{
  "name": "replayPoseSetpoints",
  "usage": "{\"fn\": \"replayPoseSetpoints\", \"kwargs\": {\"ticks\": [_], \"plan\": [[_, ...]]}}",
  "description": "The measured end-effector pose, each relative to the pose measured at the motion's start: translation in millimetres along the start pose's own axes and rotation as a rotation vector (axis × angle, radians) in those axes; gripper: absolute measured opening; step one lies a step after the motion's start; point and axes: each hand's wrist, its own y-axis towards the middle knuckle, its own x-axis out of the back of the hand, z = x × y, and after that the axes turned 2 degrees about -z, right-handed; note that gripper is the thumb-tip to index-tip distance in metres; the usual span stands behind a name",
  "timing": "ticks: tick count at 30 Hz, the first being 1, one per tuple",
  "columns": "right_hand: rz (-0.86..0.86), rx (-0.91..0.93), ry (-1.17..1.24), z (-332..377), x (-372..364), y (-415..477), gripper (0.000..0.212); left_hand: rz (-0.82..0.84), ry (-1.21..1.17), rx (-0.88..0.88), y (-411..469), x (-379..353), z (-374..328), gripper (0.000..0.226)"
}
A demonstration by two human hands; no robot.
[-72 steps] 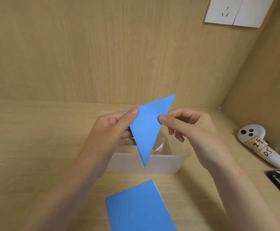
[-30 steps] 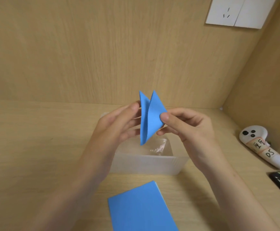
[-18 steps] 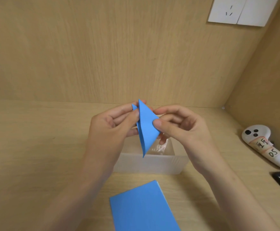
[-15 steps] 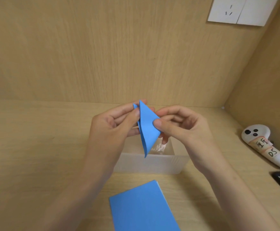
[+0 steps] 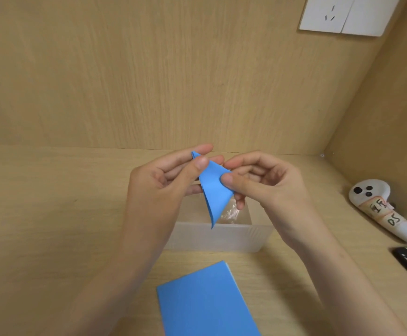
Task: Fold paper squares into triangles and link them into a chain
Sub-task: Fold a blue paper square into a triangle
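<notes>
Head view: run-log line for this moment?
step: folding | left hand pinches blue triangle | right hand pinches same | paper stack on desk

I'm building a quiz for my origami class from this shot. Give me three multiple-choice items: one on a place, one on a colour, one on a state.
1. Relative to the plastic box, where does the flat paper stack lie?
A) inside it
B) on the desk, nearer the person
C) behind it

2. What colour is the folded triangle?
A) blue
B) red
C) white

3. How is the triangle held?
A) lying untouched
B) by one hand alone
C) pinched by the left hand and the right hand

Answers:
1 B: the stack lies on the desk in front of the box.
2 A: the triangle is plainly blue.
3 C: a thumb and fingers of each hand pinch it in the air above the box.
</notes>
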Motion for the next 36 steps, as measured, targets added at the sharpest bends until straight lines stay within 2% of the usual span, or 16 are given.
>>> {"fn": "replayPoseSetpoints", "kwargs": {"ticks": [12, 19, 26, 36], "plan": [[-0.076, -0.024, -0.042, 1.6, -2.8, -3.1, 0.021, -0.048, -0.062, -0.023, -1.6, -2.5, -0.9, 0.012], [-0.130, -0.015, -0.046, 2.1, -3.4, -3.1, 0.018, -0.034, -0.069, 0.009, -1.9, -1.6, -0.1, 0.020], [-0.121, -0.032, -0.002, 1.4, -3.6, -4.0, 0.019, -0.092, -0.119, -0.022, -2.6, -1.8, 0.1, 0.020], [-0.207, 0.007, -0.050, 1.1, -4.1, -4.1, 0.019, -0.051, -0.237, 0.127, -3.8, -2.0, -0.6, 0.021]]}}
